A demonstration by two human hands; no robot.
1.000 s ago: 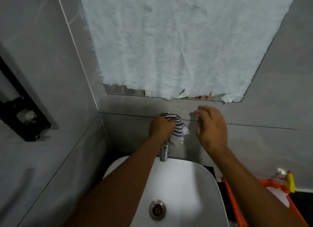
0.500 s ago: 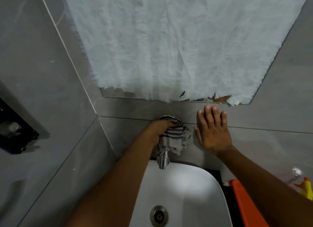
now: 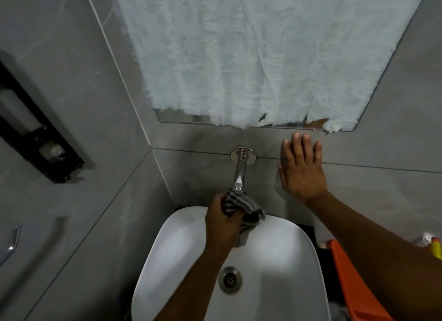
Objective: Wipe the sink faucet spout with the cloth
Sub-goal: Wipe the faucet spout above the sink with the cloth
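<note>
Two hands show in the head view. The spout (image 3: 240,174) juts from the wall above the sink (image 3: 282,253); its outlet end is hidden inside the striped cloth (image 3: 241,204), which the left hand (image 3: 223,222) grips closed around it. Right of the spout, the right hand (image 3: 301,168) lies flat on the wall, fingers spread, holding nothing.

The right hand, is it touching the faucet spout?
Apart. The head view shows the right hand flat on the wall tile, with bare grey tile between it and the faucet spout.
</note>
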